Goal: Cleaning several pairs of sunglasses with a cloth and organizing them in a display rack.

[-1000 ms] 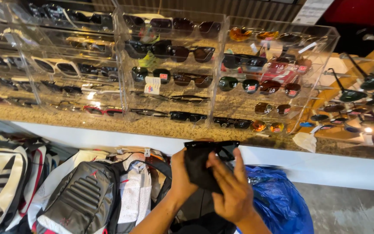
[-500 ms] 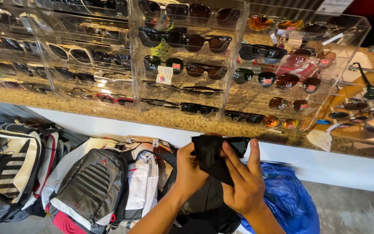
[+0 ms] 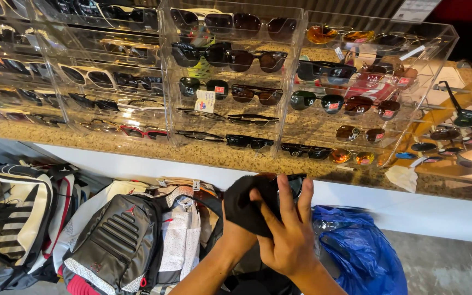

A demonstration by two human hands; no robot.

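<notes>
Both my hands meet low in the middle of the view, below a counter. My left hand [image 3: 237, 236] is mostly covered by a black cloth [image 3: 245, 205] that it grips. My right hand [image 3: 286, 235] lies over the cloth, fingers spread upward, pressing it against a pair of dark sunglasses [image 3: 296, 184]. Only the top edge of the sunglasses' frame shows above my fingers. The rest of the glasses is hidden by the cloth and my hands.
Clear plastic racks [image 3: 236, 82] full of sunglasses stand on a speckled stone counter [image 3: 154, 150]. Below it, several backpacks [image 3: 116, 240] lean against the white counter front. A blue plastic bag [image 3: 356, 248] sits on the floor to the right of my hands.
The view has shifted so the racks sit lower and closer. My right hand's fingers have slid up over the cloth and sunglasses, and the cloth is bunched more to the left.
</notes>
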